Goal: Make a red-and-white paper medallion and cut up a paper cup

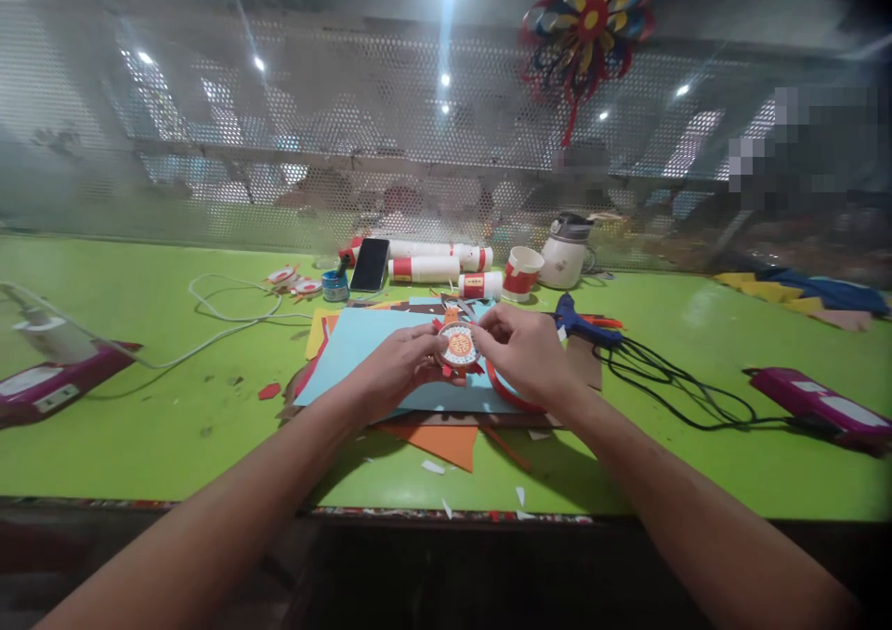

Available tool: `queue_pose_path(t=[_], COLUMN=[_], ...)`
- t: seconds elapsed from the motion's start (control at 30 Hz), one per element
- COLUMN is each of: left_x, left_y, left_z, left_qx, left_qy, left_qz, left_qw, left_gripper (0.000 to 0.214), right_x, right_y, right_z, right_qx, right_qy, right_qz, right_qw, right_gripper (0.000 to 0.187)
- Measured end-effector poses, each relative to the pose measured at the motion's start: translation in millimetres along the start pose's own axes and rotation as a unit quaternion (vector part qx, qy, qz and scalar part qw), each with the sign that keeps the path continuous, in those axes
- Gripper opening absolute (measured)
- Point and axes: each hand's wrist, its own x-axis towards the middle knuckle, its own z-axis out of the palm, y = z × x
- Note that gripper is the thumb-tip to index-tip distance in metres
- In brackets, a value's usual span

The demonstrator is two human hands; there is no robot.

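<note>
A small round paper craft (460,344), shaped like a turtle with an orange-patterned white disc and red and orange tabs around it, is held above light blue paper (362,342). My left hand (408,356) grips its left edge between thumb and fingers. My right hand (519,347) is closed in a pinch at its upper right edge. Whether a smaller piece sits between those fingertips is hidden. Under my right hand a red curved strip (503,387) shows on the paper, partly covered.
Behind the paper are a phone (370,265), a blue jar (335,285), white-and-red paper tubes (425,269), a paper cup (522,273) and a kettle (563,254). A blue glue gun (582,321) trails black cable toward a purple power strip (815,402). Paper scraps (432,467) lie in front.
</note>
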Motion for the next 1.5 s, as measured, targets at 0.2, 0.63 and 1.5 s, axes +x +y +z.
queue_pose_path(t=[0.2, 0.63, 1.5], left_x=[-0.6, -2.8, -1.2], left_y=[-0.5, -1.1, 1.4], left_z=[1.0, 0.5, 3.7], left_qx=[-0.049, -0.060, -0.051], left_qy=[-0.024, -0.019, 0.054], left_qz=[-0.001, -0.025, -0.029], left_qw=[0.999, 0.998, 0.997], left_gripper=[0.021, 0.021, 0.013], right_x=[-1.6, -7.0, 4.0], right_y=[2.7, 2.6, 4.6], right_z=[4.4, 7.3, 1.2], right_qx=[-0.050, -0.096, 0.149], right_qy=[0.031, 0.019, -0.003], right_qz=[-0.046, -0.054, 0.090], right_qw=[0.997, 0.994, 0.985], right_gripper=[0.008, 0.010, 0.018])
